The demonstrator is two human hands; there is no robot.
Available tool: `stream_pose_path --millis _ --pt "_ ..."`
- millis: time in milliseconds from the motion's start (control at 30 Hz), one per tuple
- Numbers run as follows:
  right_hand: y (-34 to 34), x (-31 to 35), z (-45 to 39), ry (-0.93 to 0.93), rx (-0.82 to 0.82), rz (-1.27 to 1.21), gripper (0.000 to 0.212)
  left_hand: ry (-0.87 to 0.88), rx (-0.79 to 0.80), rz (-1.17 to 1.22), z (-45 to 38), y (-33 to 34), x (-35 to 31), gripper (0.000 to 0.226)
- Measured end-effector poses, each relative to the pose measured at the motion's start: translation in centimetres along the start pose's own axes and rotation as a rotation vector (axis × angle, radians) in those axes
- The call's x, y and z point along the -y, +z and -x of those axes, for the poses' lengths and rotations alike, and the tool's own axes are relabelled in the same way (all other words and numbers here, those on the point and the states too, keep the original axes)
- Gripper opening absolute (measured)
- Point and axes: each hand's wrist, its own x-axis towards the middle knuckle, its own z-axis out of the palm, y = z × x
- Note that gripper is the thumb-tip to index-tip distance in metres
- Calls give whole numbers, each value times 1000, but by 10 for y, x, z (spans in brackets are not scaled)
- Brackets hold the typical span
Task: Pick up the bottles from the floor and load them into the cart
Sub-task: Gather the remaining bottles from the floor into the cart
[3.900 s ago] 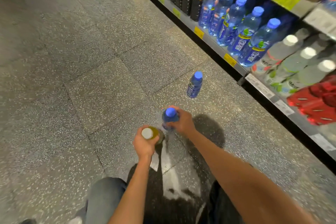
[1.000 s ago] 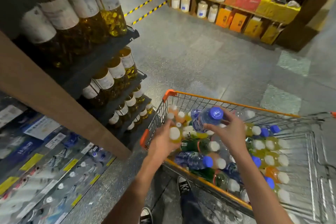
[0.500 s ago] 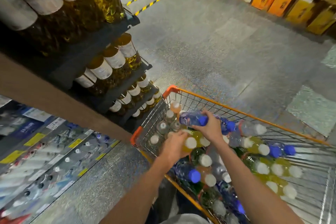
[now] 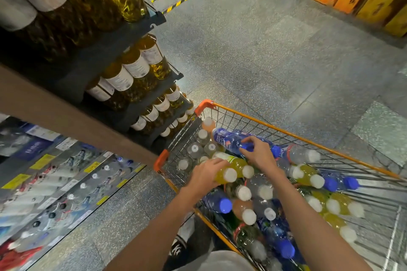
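Right hand (image 4: 261,155): fingers curled over blue bottle (image 4: 233,142), long axis running from fingers toward far-left cart (image 4: 286,132) corner, lying atop pile. Left hand (image 4: 206,175): gripping yellow bottle (image 4: 229,171), cap toward wearer, just beside, touching pile.

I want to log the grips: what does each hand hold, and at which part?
The left hand holds a yellow bottle near its cap end; the right hand holds a blue bottle at its middle.

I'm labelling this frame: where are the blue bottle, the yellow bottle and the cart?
blue bottle (image 4: 229,142): head view, on its label.
yellow bottle (image 4: 222,177): head view, body beside cap.
cart (image 4: 286,131): head view, orange top rail.
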Motion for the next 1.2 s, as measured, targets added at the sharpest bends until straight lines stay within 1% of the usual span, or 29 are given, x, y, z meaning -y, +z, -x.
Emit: stream_pose_path --millis 100,200,333,367,467,533,567,633,700,767,800,900,967,1000,1033,1067,1133,1167,1200 --pt "3 -1 2 -4 5 11 30 13 -13 11 4 8 7 63" --pt "6 -1 2 -11 0 11 31 53 -13 7 2 2 6 65" --pt "7 -2 5 1 -3 6 30 110 54 -8 1 7 16 58" --pt "7 -3 6 3 -5 0 30 100 66 20 3 13 23 63" --pt "7 -2 8 4 -11 -5 31 25 95 75 11 35 50 89" --pt "7 -2 10 -2 -19 4 32 -18 134 98 18 39 53 101" --pt "7 -2 12 -7 -27 12 33 -19 137 110 21 39 53 101" --pt "7 -2 15 -15 -51 21 35 -4 99 82 29 33 47 92" --pt "7 1 22 -35 -100 37 35 30 56 93 39 23 42 76" --pt "9 5 27 -63 -149 42 35 32 45 144 43 21 40 58" --pt "10 7 30 -78 -160 42 34 48 39 153 44 22 40 56" --pt "15 14 38 -140 -189 29 30 115 22 110 42 25 42 60" --pt "17 16 44 -184 -197 20 23 105 17 158 44 22 42 55" --pt "18 18 48 -207 -161 -1 20 99 15 166 44 21 44 56" --pt "19 20 51 -227 -79 -37 17 100 14 174 45 22 46 60" --pt "20 22 55 -244 42 -57 16 93 23 204 46 21 48 64" --pt "26 25 63 -281 275 -10 24 96 11 226 48 22 51 70" --pt "30 25 65 -285 341 33 29 82 -4 243 49 22 51 68" --pt "34 23 66 -282 373 80 33 47 -14 260 50 21 50 65"
